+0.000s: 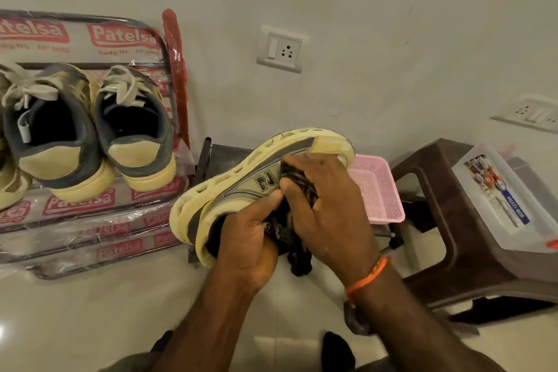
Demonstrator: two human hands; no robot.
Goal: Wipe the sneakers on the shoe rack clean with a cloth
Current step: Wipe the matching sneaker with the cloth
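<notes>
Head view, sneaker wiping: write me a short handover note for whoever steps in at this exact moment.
Left hand grips the beige sneaker at its heel opening, held tilted on its side off the rack.
Right hand presses a dark cloth against the sneaker's side, beside the N logo; cloth tail hangs below.
Two sneakers stand heel-out on the shoe rack; part of another shows at the left edge.
Done: wiping of the held sneaker is under way; how far cannot be told.
Left: finish it, put it back, wipe the others.
</notes>
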